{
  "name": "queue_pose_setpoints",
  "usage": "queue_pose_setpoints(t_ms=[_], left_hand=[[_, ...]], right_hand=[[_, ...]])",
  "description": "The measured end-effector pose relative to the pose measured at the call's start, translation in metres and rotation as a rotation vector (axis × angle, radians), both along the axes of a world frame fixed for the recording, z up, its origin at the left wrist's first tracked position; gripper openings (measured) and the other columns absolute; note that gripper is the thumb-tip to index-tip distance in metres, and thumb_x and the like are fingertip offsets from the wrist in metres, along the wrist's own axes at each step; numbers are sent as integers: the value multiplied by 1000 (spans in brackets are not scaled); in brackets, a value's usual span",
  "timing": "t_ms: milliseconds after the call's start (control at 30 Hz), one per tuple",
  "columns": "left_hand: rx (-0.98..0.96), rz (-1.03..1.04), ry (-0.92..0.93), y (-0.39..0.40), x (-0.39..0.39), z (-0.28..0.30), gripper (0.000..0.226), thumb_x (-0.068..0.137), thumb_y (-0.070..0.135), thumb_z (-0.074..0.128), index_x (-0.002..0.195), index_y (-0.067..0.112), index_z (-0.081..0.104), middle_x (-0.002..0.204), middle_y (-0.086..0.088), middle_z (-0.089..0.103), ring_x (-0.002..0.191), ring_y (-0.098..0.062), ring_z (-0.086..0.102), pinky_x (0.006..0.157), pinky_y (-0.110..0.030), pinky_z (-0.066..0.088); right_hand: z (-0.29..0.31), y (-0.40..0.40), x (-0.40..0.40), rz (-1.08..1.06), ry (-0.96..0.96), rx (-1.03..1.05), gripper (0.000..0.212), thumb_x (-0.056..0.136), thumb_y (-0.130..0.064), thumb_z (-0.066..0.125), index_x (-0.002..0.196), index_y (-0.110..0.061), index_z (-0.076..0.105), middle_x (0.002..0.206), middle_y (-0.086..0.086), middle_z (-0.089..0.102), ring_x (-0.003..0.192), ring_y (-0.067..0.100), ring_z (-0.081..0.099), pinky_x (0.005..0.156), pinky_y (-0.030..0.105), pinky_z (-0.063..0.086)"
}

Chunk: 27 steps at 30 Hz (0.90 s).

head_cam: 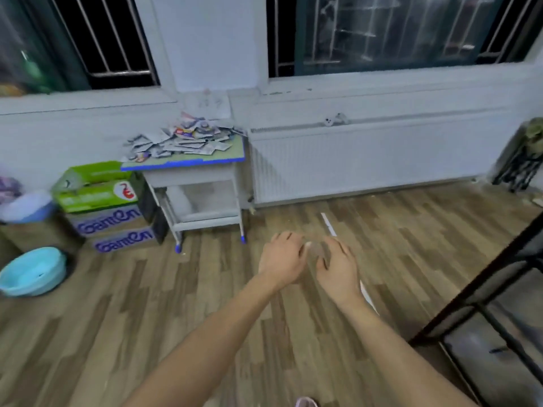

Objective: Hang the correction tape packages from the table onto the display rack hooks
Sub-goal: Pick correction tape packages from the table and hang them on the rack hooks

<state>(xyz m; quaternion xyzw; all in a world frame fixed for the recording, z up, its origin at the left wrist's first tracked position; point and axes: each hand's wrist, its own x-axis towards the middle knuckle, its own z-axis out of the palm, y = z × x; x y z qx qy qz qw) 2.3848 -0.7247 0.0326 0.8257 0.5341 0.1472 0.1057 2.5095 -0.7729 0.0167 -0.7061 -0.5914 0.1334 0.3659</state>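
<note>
Wood-patterned flooring is stretching under us as we are holding our left hand (282, 259) and right hand (338, 264) out side by side, fingers loosely curled, gripping nothing we can make out. Farther off, the correction tape packages (183, 139) are lying heaped on the small table (188, 163), so most hanging seems left.

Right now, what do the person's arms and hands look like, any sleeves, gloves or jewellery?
Both arms are bare from the bottom of the frame to the wrist, no sleeves in view. The left hand and right hand wear no gloves. No watch, bracelet or ring shows, though motion blur leaves the fingers too soft to rule out a thin ring.
</note>
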Motion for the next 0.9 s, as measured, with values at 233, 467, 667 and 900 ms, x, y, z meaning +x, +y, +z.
queue_pose_setpoints(t_ms=[233, 467, 667, 900], left_hand=[[-23, 256, -36, 133, -65, -7, 39, 100, 40, 38, 122, 14, 58, 123, -9, 59, 117, -30, 50, 97, -40, 42], [-81, 436, -48, 235, -110, -15, 46, 99, 44, 38, 132, 15, 52, 131, -10, 56, 124, -30, 46, 102, -40, 39], [-115, 515, -54, 337, -157, -26, 46, 99, 43, 37, 135, 17, 49, 134, -8, 53, 123, -30, 46, 99, -39, 39], [-144, 525, -24, 482, -226, -23, 48, 100, 45, 37, 138, 16, 44, 136, -9, 51, 125, -29, 44, 103, -41, 39]], right_hand=[[-7, 157, -55, 171, 14, -53, 48, 90, -6, 53, 137, -3, 45, 144, 12, 42, 135, 24, 36, 110, 26, 22], [-12, 282, -95, 302, 14, -104, 48, 88, -8, 57, 135, -5, 48, 142, 12, 44, 132, 24, 40, 108, 25, 26], [-25, 394, -142, 352, -42, -109, 47, 86, -10, 57, 133, -10, 51, 140, 6, 48, 126, 25, 46, 104, 27, 31], [-21, 538, -210, 364, -45, -144, 44, 91, -14, 53, 135, -10, 46, 141, 4, 46, 129, 22, 42, 107, 30, 34]])
